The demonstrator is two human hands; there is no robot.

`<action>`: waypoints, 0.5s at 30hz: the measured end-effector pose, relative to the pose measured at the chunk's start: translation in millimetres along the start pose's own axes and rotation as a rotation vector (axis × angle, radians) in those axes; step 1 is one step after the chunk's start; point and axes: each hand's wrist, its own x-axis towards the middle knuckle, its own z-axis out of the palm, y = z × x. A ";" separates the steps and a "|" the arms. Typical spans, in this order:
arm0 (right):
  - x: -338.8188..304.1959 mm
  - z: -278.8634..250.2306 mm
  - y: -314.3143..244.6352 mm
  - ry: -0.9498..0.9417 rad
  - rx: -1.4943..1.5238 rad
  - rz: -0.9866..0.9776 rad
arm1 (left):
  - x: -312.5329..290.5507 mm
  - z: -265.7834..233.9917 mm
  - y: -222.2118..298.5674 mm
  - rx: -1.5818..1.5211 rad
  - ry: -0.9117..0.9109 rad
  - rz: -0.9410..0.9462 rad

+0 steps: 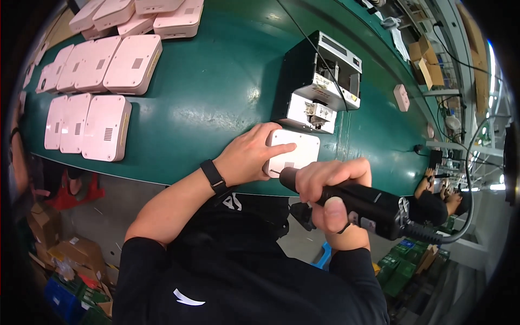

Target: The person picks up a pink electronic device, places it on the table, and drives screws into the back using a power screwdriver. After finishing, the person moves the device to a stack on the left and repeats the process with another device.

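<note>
A white square plastic housing (306, 145) with a vent grille and corner screw holes lies near the table's front edge. My left hand (250, 153) grips its left side, thumb across the top face. In my right hand (338, 189) is a black electric screwdriver (374, 207), fingers wrapped round its body. Its bit points left and meets the housing at the near left corner, as far as I can see. Just beyond the housing stands a black and silver screw feeder (319, 81).
Rows of similar white housings (106, 127) lie at the left, with more stacked (179, 19) behind. A small white part (401, 97) sits toward the right. The screwdriver's cord (470, 184) arcs up at the right. Another person (441, 206) is at the far right; cardboard boxes (81, 254) stand on the floor.
</note>
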 end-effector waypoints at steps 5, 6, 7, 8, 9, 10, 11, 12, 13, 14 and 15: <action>-2.5 1.4 9.9 -0.016 -0.004 -0.009 | -4.1 5.8 -2.8 -0.016 0.091 0.015; -2.1 1.3 10.5 -0.017 -0.011 -0.012 | -3.9 6.1 -3.6 -0.018 0.088 0.013; -1.8 1.1 11.0 -0.018 -0.017 -0.017 | -3.7 6.4 -4.2 -0.020 0.084 0.011; -1.5 0.8 11.5 -0.019 -0.023 -0.022 | -3.6 6.8 -4.5 -0.022 0.080 0.009; -1.2 0.3 12.2 -0.022 -0.026 -0.022 | -3.6 7.3 -4.6 -0.023 0.085 0.009; -1.3 -0.3 13.0 -0.034 -0.027 -0.026 | -4.0 7.5 -4.5 -0.021 0.081 0.008; -1.5 -0.9 13.7 -0.046 -0.029 -0.031 | -4.5 7.8 -4.3 -0.018 0.077 0.007; -1.7 -1.3 14.4 -0.058 -0.031 -0.036 | -4.9 8.1 -4.3 -0.016 0.074 0.006; -1.7 -1.1 15.1 -0.061 -0.032 -0.038 | -5.2 8.5 -4.7 -0.014 0.078 0.007; -1.5 -0.4 16.1 -0.053 -0.033 -0.050 | -5.6 9.0 -5.4 -0.012 0.069 0.004; -1.2 0.0 16.4 -0.046 -0.034 -0.062 | -5.4 9.1 -5.5 -0.009 0.060 0.002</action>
